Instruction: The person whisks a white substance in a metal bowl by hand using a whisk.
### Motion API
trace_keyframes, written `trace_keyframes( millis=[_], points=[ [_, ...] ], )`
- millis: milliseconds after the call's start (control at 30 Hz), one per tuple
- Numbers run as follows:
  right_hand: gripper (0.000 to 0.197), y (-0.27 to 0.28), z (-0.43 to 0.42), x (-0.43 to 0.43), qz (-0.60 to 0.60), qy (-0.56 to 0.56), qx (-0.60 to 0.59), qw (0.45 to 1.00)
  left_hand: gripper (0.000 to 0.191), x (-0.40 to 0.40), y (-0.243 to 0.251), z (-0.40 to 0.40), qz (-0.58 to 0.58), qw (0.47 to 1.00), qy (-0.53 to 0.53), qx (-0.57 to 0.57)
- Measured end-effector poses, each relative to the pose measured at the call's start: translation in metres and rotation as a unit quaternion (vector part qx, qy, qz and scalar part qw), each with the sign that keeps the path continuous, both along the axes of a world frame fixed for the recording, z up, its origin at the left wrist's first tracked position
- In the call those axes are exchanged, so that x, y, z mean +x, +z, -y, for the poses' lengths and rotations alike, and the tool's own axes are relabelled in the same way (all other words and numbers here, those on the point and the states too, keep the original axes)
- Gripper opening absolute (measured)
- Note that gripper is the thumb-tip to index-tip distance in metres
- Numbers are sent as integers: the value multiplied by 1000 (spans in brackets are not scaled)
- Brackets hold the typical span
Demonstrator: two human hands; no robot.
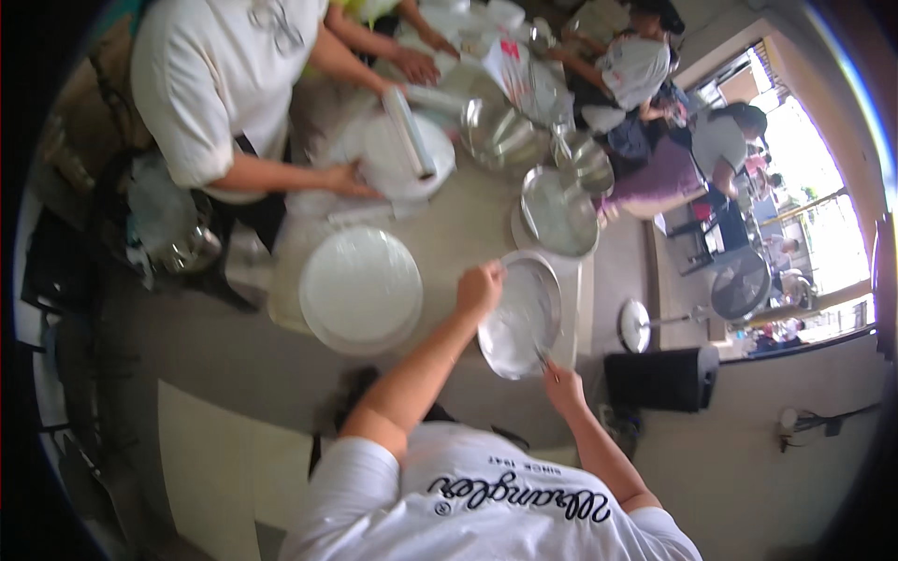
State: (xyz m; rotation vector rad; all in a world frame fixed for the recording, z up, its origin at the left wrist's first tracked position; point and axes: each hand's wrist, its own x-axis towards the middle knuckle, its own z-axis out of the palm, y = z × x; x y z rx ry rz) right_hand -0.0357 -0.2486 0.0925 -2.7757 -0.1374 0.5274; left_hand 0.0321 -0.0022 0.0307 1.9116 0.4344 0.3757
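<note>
My left hand is closed on the left rim of a metal mixing bowl. The bowl stands near the table's right edge and tilts slightly. A smooth white mixture covers its bottom. In my right hand, at the near side of the bowl, is the handle of a metal utensil. Its head dips towards the mixture and is too blurred to identify. Just beyond, a second metal bowl holds a pale, whitish content.
A round white tub sits left on the pale table. Across from me, a person in white holds a wrap roll over another white container. Large steel bowls stand farther back; a black box is right.
</note>
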Motion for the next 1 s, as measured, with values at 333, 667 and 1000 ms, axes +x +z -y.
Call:
trace_keyframes(
  millis=[333,667,1000],
  points=[
    [27,-25,10,-14,-132,25,211,968,30,0,2,2,19,999,28,40],
    [27,37,-4,-2,-120,2,12,993,30,-3,-8,2,-36,998,5,47],
    [24,19,-7,5,-43,69,26,996,26,-3,8,5,56,993,62,81]
  ],
)
